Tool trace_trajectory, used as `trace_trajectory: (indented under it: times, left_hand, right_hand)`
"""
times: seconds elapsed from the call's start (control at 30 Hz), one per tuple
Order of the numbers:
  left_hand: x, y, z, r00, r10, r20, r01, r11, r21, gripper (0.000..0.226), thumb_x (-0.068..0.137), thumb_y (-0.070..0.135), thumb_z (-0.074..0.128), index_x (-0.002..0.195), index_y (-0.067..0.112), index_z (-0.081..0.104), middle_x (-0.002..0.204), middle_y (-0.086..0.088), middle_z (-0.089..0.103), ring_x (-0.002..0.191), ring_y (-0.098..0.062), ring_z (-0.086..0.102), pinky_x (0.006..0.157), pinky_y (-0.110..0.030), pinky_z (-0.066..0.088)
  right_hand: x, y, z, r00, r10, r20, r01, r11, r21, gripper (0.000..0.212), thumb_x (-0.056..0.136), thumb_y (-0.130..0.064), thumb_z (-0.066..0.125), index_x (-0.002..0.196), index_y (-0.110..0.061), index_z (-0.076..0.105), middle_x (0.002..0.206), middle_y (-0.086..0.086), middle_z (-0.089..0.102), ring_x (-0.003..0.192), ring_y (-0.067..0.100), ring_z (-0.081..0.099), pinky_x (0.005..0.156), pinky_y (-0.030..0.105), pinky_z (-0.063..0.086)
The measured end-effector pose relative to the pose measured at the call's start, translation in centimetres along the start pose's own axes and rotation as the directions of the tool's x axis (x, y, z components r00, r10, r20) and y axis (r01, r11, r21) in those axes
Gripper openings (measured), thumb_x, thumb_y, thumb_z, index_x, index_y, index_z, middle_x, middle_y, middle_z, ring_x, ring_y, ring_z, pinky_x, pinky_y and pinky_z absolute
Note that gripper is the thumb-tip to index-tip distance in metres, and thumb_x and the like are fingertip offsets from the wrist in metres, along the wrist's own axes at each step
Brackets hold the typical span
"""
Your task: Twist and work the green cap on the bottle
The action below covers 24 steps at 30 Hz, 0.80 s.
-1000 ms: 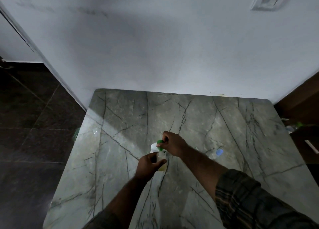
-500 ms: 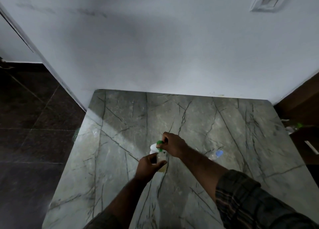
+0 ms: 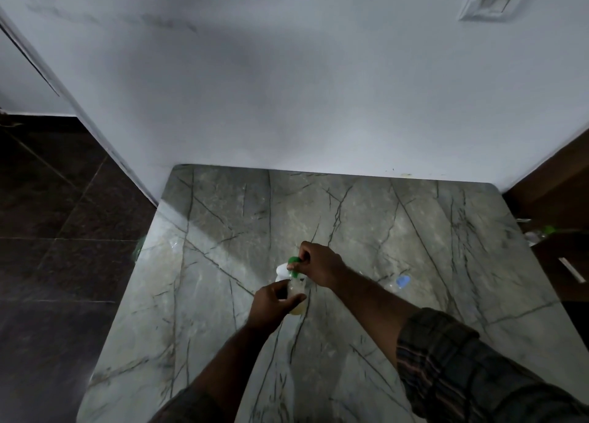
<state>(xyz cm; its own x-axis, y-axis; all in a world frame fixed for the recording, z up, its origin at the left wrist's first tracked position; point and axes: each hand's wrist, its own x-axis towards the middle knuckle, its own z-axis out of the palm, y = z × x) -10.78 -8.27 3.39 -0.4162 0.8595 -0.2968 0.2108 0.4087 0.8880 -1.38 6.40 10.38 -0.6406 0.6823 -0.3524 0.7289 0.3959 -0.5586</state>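
A small clear bottle [image 3: 298, 298] with yellowish liquid stands on the grey marble table [image 3: 398, 231]. My left hand [image 3: 272, 303] grips its body from the left. My right hand [image 3: 318, 265] pinches the green cap [image 3: 293, 261] at the bottle's top, fingers curled over it. Something small and white [image 3: 282, 269] lies just behind the bottle, partly hidden by my hands.
A clear plastic bottle with a blue cap [image 3: 402, 281] lies on the table to the right of my right forearm. A white wall [image 3: 287, 88] stands behind the table. Dark tiled floor [image 3: 47, 247] is to the left. Dark furniture with a green-capped bottle [image 3: 546, 231] sits at the right.
Both hands stay on the bottle and its green cap; my right hand has shifted only slightly on the cap.
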Motion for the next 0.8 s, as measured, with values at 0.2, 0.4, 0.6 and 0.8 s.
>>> trace_trajectory:
  times: [0.2, 0.4, 0.6, 0.8]
  left_hand:
    - [-0.09, 0.15, -0.13, 1.0, -0.003, 0.005, 0.003, 1.0, -0.014, 0.02, 0.075, 0.045, 0.082, 0.091, 0.048, 0.07, 0.087, 0.025, 0.076, 0.079, 0.005, 0.073, 0.065, -0.013, 0.057]
    - [0.31, -0.21, 0.13, 1.0, -0.03, 0.004, 0.03, 0.999, 0.015, 0.025, 0.077, 0.041, 0.082, 0.1, 0.038, 0.073, 0.091, 0.013, 0.078, 0.079, 0.003, 0.073, 0.074, -0.027, 0.063]
    - [0.28, -0.27, -0.13, 1.0, -0.018, 0.001, 0.018, 0.999, 0.036, 0.033, 0.077, 0.042, 0.083, 0.107, 0.032, 0.074, 0.092, 0.015, 0.077, 0.082, 0.004, 0.072, 0.075, -0.025, 0.062]
    - [0.31, -0.08, 0.27, 0.999, -0.042, 0.003, 0.042, 0.999, 0.007, 0.03, 0.077, 0.038, 0.083, 0.105, 0.031, 0.075, 0.083, 0.021, 0.075, 0.078, 0.006, 0.072, 0.066, -0.015, 0.057]
  right_hand:
    - [0.01, -0.07, -0.36, 0.999, -0.032, -0.009, 0.031, 0.999, -0.03, 0.034, 0.083, -0.049, 0.07, 0.079, -0.022, 0.049, 0.074, -0.005, 0.054, 0.069, 0.014, 0.05, 0.07, 0.034, 0.04]
    - [0.09, 0.06, -0.06, 1.0, -0.025, -0.008, 0.024, 0.999, -0.045, 0.033, 0.082, -0.05, 0.069, 0.079, -0.024, 0.049, 0.076, -0.006, 0.055, 0.072, 0.015, 0.053, 0.072, 0.034, 0.039]
    - [0.03, 0.08, -0.17, 1.0, -0.028, -0.012, 0.027, 0.999, -0.037, 0.034, 0.083, -0.05, 0.069, 0.084, -0.02, 0.053, 0.079, -0.004, 0.058, 0.073, 0.015, 0.053, 0.076, 0.038, 0.046]
    - [0.02, 0.21, 0.1, 1.0, -0.024, 0.005, 0.024, 0.999, -0.036, 0.035, 0.083, -0.051, 0.068, 0.086, -0.02, 0.053, 0.081, -0.003, 0.059, 0.076, 0.016, 0.055, 0.08, 0.04, 0.047]
